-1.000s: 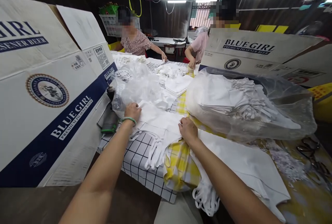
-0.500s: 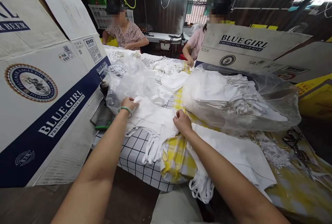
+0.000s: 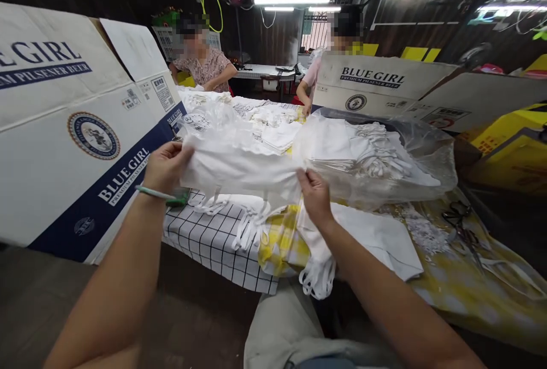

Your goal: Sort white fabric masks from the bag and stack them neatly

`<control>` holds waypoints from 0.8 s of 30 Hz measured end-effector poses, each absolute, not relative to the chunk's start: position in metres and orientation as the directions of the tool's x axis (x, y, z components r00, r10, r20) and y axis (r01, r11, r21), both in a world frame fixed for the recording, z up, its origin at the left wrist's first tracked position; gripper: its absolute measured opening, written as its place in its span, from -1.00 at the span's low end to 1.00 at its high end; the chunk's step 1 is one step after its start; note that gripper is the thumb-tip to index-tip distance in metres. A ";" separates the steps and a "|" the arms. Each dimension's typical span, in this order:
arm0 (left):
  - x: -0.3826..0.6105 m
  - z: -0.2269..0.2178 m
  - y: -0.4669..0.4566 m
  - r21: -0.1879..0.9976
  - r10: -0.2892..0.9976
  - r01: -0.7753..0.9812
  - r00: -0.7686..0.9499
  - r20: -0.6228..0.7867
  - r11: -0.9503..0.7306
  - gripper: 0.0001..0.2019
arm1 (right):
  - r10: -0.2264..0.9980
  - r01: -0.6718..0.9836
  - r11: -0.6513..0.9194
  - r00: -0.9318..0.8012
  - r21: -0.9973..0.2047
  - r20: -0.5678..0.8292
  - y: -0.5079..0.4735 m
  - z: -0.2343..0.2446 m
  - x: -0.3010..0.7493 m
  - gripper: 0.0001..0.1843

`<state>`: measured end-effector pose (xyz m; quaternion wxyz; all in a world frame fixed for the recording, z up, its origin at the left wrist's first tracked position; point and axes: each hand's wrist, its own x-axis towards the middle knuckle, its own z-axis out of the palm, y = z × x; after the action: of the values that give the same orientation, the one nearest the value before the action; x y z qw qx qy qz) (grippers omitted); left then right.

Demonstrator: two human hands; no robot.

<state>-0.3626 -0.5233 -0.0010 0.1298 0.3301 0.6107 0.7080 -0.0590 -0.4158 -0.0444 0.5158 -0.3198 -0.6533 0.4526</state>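
Observation:
My left hand [image 3: 167, 165], with a pale green bangle at the wrist, pinches one upper corner of a white cloth garment [image 3: 243, 168]. The opposite corner is between the fingers of my right hand [image 3: 316, 195]. Stretched sideways and blurred, the garment hangs above the near table edge. Under it lie more white garments with thin straps [image 3: 251, 228]. Right of them, a stack of white garments [image 3: 376, 235] drapes over the front edge, its straps [image 3: 318, 275] dangling. A clear plastic bag [image 3: 444, 155] beyond my right hand holds folded white garments [image 3: 331, 150].
A large beer carton [image 3: 47, 181] rises at left; another carton [image 3: 376, 93] stands behind the bag. Scissors [image 3: 464, 232] lie at right beside white scraps [image 3: 423, 232]. A checked cloth [image 3: 213, 249] covers the table. Two people [image 3: 205, 67] work across it.
Both hands have lifted the white garment off the pile and pulled it taut between them. My left hand moved left and up; the view has shifted slightly.

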 end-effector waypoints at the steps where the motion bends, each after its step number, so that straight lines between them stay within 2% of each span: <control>1: -0.352 0.011 -0.532 0.935 0.582 0.232 -0.734 0.349 -0.269 -0.73 | 0.883 -0.071 0.402 -0.235 -0.913 0.407 -0.420 -0.032 -0.044 -0.60; 6: -0.278 0.050 -0.545 0.865 0.640 0.182 -0.604 0.474 -0.468 -0.76 | 0.857 -0.112 0.502 -0.073 -0.858 0.511 -0.424 0.017 0.047 -0.64; 10: -0.207 0.049 -0.540 0.874 0.738 0.057 -0.511 0.440 -0.482 -0.76 | 0.844 -0.077 0.534 -0.003 -0.842 0.536 -0.432 0.027 0.130 -0.62; 16: -0.125 0.003 -0.531 0.949 0.899 -0.127 -0.375 0.224 -0.289 -0.69 | 0.891 0.011 0.449 0.070 -0.894 0.448 -0.461 -0.014 0.226 -0.61; 20: -0.100 -0.035 -0.501 0.985 0.944 -0.138 -0.326 0.050 -0.100 -0.72 | 0.939 0.055 0.327 0.099 -0.943 0.331 -0.446 -0.059 0.247 -0.58; 24: -0.094 -0.076 -0.451 0.991 0.904 -0.021 -0.407 -0.131 0.134 -0.79 | 0.959 0.392 0.177 0.138 -0.903 0.248 -0.402 -0.102 0.238 -0.59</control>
<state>-0.0942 -0.4506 -0.0763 0.4157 0.3514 0.6278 0.5564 0.2377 -0.4023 -0.1019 0.4908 -0.5726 -0.5897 0.2888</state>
